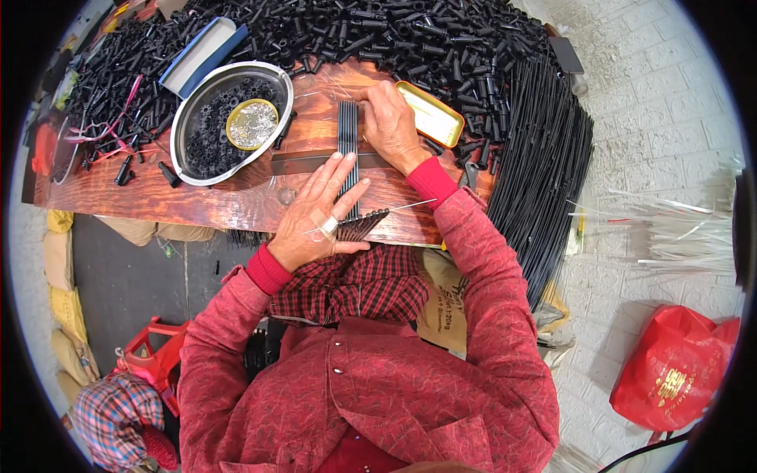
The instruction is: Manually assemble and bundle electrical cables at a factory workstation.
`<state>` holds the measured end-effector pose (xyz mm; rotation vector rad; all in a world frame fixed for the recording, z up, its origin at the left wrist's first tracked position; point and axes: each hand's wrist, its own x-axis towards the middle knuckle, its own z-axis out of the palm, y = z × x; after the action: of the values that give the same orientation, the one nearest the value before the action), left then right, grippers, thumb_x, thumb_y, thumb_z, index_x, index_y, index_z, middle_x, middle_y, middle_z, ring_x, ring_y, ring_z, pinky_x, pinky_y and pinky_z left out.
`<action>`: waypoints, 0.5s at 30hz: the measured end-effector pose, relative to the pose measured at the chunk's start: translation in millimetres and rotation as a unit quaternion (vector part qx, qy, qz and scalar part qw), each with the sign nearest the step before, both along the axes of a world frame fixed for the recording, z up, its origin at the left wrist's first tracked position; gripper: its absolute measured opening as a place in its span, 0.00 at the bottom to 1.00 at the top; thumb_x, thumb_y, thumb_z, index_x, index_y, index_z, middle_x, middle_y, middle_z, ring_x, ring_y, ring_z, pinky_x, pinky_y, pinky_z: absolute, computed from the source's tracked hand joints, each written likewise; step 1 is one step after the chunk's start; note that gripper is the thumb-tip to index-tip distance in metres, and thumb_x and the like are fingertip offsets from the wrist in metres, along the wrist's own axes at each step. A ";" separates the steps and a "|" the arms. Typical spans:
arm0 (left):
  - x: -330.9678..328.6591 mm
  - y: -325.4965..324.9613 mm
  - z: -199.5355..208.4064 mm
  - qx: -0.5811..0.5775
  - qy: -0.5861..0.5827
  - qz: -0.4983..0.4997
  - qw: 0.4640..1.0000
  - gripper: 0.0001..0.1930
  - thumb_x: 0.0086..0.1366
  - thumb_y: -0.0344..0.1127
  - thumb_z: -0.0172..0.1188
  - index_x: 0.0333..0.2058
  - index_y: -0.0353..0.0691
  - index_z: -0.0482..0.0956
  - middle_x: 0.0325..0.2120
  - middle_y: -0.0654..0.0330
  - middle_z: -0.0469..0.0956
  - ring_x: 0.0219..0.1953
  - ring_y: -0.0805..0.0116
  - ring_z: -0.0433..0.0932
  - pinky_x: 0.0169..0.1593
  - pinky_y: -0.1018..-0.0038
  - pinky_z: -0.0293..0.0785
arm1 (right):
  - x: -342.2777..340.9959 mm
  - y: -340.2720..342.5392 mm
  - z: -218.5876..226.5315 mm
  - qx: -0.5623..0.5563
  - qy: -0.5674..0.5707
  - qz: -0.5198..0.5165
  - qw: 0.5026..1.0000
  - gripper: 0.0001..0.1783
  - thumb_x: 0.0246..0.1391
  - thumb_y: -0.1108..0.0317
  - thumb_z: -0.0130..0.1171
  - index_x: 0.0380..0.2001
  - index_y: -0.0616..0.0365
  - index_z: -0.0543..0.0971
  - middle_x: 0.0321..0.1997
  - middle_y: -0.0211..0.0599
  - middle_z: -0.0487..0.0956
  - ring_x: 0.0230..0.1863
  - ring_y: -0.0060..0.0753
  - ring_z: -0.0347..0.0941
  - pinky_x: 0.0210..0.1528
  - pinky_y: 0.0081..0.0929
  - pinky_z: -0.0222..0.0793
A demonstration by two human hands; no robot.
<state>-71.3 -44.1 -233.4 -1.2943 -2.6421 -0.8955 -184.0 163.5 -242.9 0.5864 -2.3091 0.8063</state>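
A row of slim black rods (348, 126) lies side by side on the reddish wooden table (181, 203), across a flat dark bar (296, 163). My left hand (310, 211) rests over the rods' near part with its fingers stretched out flat; a pale plaster strip is on it. Below its fingers, the rods' dark near ends (364, 224) fan out at the table edge, and a thin wire (412, 206) runs crosswise there. Beside the rods' far end, my right hand (388, 124) is closed with curled fingers. What its fingertips hold, if anything, is too small to make out.
A metal bowl (178, 134) of small black parts holds a round tin (254, 124) of silvery bits. Right of it stand a yellow-edged tin (434, 114) and pliers-like tool (471, 175). Black tubes (371, 31) heap behind; long black rods (540, 173) stack at right.
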 end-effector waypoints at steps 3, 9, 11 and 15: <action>0.3 -0.3 -0.9 0.003 0.001 0.000 1.000 0.51 0.48 0.66 0.68 0.68 0.49 0.64 0.72 0.47 0.50 0.73 0.42 0.49 0.72 0.51 0.51 | 1.4 -1.3 2.5 -0.035 -0.030 0.015 0.999 0.08 0.53 0.81 0.56 0.36 0.59 0.78 0.34 0.43 0.75 0.37 0.49 0.76 0.39 0.39 0.72; -0.1 0.2 0.9 -0.002 -0.005 0.000 1.000 0.50 0.49 0.66 0.67 0.68 0.49 0.64 0.72 0.46 0.49 0.73 0.42 0.49 0.72 0.51 0.51 | 2.7 -2.3 4.7 -0.036 -0.047 0.007 0.998 0.07 0.54 0.81 0.56 0.35 0.59 0.79 0.35 0.43 0.77 0.38 0.49 0.77 0.40 0.37 0.73; 0.1 -0.1 0.9 -0.007 -0.006 0.000 1.000 0.50 0.49 0.66 0.67 0.68 0.49 0.64 0.72 0.46 0.49 0.73 0.42 0.49 0.72 0.51 0.51 | 2.3 -2.6 3.3 -0.036 -0.043 0.005 0.998 0.07 0.54 0.81 0.56 0.35 0.59 0.79 0.35 0.42 0.77 0.38 0.49 0.77 0.40 0.38 0.73; 0.1 -0.6 0.6 -0.005 -0.001 -0.002 1.000 0.50 0.48 0.65 0.68 0.68 0.49 0.63 0.72 0.47 0.49 0.74 0.43 0.48 0.73 0.51 0.50 | 0.9 -2.9 3.2 -0.024 -0.033 0.002 0.999 0.09 0.52 0.82 0.56 0.35 0.59 0.79 0.34 0.42 0.76 0.37 0.49 0.76 0.39 0.39 0.73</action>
<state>-71.2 -44.7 -232.7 -1.3021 -2.6506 -0.8845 -183.1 160.6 -239.8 0.5509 -2.3423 0.8923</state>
